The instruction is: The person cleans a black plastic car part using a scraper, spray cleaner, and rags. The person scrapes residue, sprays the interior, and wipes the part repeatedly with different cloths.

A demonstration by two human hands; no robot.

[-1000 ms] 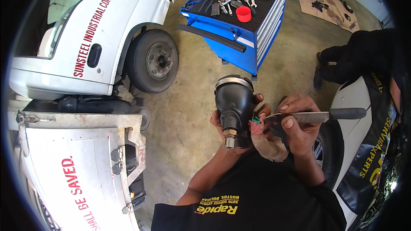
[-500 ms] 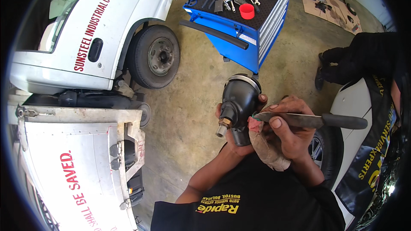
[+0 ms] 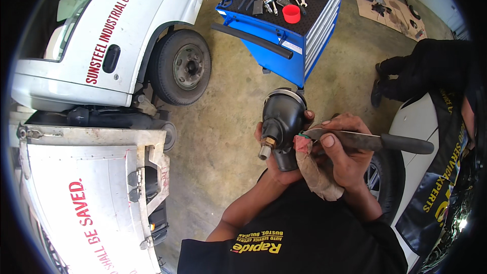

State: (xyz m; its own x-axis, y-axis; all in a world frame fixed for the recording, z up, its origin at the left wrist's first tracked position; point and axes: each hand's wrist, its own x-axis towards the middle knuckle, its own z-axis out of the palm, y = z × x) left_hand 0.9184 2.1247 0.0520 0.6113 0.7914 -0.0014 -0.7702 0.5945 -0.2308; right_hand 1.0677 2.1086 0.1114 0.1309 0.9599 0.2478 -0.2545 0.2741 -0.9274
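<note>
My left hand [image 3: 282,175] is wrapped around a black rounded metal housing [image 3: 282,116], which has a pale rim at its upper end and a brass-and-silver fitting [image 3: 268,147] on its side. Close beside it on the right, my right hand [image 3: 347,152] grips a flat-bladed knife [image 3: 368,141] with a dark handle pointing right. The blade's tip lies near a crumpled tan strip with a pinkish-red end [image 3: 314,172]; its material is unclear. This strip hangs below my right fingers, and a small green bit shows at its top. Whether the blade touches the housing is hidden.
A blue tool cart [image 3: 274,53] ahead carries wrenches, pliers and a red cup [image 3: 291,13]. To the left stands a white truck [image 3: 81,35] with its front wheel [image 3: 185,66]. At right are a white car [image 3: 418,122] with a dark cover and another person's dark-clothed legs [image 3: 421,66].
The whole view has shifted slightly. Both hands keep their grips, with the housing and the knife in nearly the same places.
</note>
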